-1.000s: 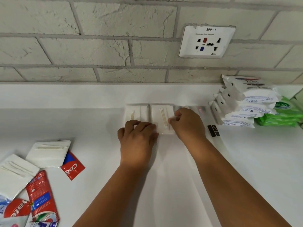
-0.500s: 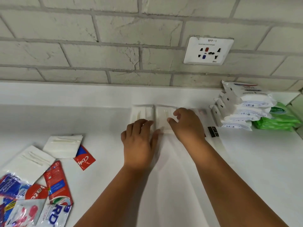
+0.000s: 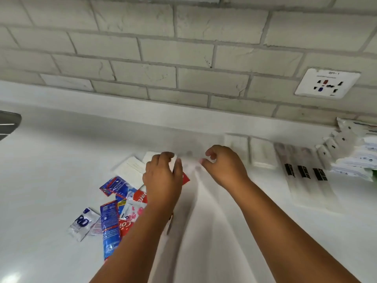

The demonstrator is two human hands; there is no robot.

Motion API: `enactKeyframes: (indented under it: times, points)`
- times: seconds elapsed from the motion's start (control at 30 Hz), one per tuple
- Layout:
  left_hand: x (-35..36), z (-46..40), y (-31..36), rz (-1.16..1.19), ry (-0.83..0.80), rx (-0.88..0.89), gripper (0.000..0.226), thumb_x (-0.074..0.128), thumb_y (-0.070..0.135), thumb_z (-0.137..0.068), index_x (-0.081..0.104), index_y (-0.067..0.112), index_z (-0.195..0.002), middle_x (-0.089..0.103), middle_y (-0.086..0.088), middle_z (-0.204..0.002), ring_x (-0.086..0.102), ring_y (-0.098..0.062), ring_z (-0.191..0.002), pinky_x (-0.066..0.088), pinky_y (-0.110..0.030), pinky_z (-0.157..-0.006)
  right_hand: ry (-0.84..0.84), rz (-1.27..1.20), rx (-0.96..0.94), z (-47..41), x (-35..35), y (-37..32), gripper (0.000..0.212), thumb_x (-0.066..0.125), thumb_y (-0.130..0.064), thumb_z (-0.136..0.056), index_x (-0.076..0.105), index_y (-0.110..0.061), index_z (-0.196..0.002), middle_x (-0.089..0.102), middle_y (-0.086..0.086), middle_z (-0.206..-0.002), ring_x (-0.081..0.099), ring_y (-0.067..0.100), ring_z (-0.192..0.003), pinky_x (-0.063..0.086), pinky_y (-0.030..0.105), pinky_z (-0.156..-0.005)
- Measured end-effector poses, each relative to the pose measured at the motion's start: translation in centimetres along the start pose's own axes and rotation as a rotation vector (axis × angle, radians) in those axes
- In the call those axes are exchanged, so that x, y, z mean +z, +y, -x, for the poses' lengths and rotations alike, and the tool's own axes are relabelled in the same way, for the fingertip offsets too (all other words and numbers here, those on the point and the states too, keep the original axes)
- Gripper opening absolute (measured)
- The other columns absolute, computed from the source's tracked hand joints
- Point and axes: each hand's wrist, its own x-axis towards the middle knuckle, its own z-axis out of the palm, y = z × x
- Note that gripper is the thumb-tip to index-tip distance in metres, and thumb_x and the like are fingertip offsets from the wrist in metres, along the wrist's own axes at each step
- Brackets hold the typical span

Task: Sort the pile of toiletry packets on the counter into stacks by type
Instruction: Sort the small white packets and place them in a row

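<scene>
Both hands have left the two flat white cotton-swab packets (image 3: 247, 149) by the wall and moved over the mixed pile of red, blue and white toiletry sachets (image 3: 120, 203) on the white counter (image 3: 51, 180), left hand (image 3: 163, 180) and right hand (image 3: 222, 166) loosely curled, grip on nothing discernible through blur.

My white counter (image 3: 61, 160) bears: a mixed pile of packets (image 3: 114, 211) at left; two white packets (image 3: 250, 149) by the back edge; three clear sleeves (image 3: 304, 172); stacked white packs (image 3: 350, 152) far right.
</scene>
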Motion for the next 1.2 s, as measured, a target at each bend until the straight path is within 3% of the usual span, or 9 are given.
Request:
enactKeyframes:
  times: [0.2,0.3,0.47,0.83,0.97,1.1,1.2]
  points:
    - [-6.2,-2.0,-7.6,-0.143,-0.028,-0.134,0.033,0.053,0.039,-0.093,0.057,0.017,-0.118,0.061,-0.004,-0.113,0.057,-0.025,-0.105,0.046,-0.041,-0.088,-0.118,-0.032,-0.054,0.7,5.3,-5.9,0.033,0.066,-0.042,-0.085,0.064,-0.021,-0.11,0.064,-0.001,-0.11,0.06,0.017,-0.098,0.051,0.031,-0.083]
    - [-7.9,-2.2,-9.7,-0.341,-0.112,-0.238,0.047,0.052,0.05,-0.091,0.052,0.016,-0.122,0.058,-0.005,-0.119,0.054,-0.024,-0.108,0.044,-0.04,-0.087,-0.182,0.002,-0.072,0.7,8.0,-8.2,0.038,0.065,-0.045,-0.085,0.063,-0.022,-0.115,0.063,0.0,-0.115,0.06,0.017,-0.101,0.052,0.034,-0.086]
    - [-8.3,-2.0,-11.2,-0.555,-0.166,-0.26,0.069,0.042,0.071,-0.085,0.046,0.015,-0.126,0.049,-0.004,-0.126,0.046,-0.022,-0.116,0.042,-0.036,-0.092,-0.221,0.192,-0.09,0.5,11.1,-10.7,0.053,0.061,-0.053,-0.086,0.056,-0.018,-0.126,0.056,0.005,-0.122,0.056,0.022,-0.107,0.053,0.036,-0.085]
    - [-7.6,-2.9,-12.5,-0.361,-0.158,-0.263,0.067,0.06,0.068,-0.077,0.049,0.023,-0.126,0.049,0.0,-0.128,0.043,-0.02,-0.12,0.04,-0.038,-0.097,-0.224,0.277,-0.034,-0.7,12.7,-11.3,0.061,0.073,-0.058,-0.072,0.057,-0.016,-0.114,0.059,0.005,-0.114,0.057,0.021,-0.104,0.053,0.036,-0.087]
    - [-7.3,-3.2,-12.6,-0.324,-0.164,-0.28,0.065,0.063,0.065,-0.077,0.05,0.026,-0.127,0.048,0.001,-0.132,0.042,-0.02,-0.122,0.039,-0.039,-0.099,-0.252,0.176,-0.009,-0.7,12.4,-11.2,0.052,0.074,-0.053,-0.073,0.058,-0.019,-0.109,0.065,0.002,-0.107,0.064,0.02,-0.093,0.057,0.036,-0.081]
    - [-7.1,-3.0,-11.9,-0.308,-0.145,-0.266,0.066,0.063,0.064,-0.077,0.049,0.026,-0.13,0.046,0.001,-0.135,0.041,-0.021,-0.124,0.038,-0.04,-0.101,-0.203,-0.138,0.026,-0.1,11.5,-10.7,0.038,0.07,-0.036,-0.085,0.057,-0.019,-0.115,0.065,0.0,-0.113,0.066,0.019,-0.094,0.056,0.032,-0.081]
    - [-6.9,-2.8,-10.6,-0.254,-0.082,-0.24,0.058,0.06,0.058,-0.082,0.052,0.024,-0.128,0.049,0.0,-0.134,0.042,-0.022,-0.123,0.038,-0.041,-0.1,-0.184,-0.36,0.086,0.1,10.5,-9.9,0.03,0.072,-0.032,-0.083,0.059,-0.02,-0.107,0.066,-0.002,-0.106,0.066,0.018,-0.089,0.058,0.036,-0.079]
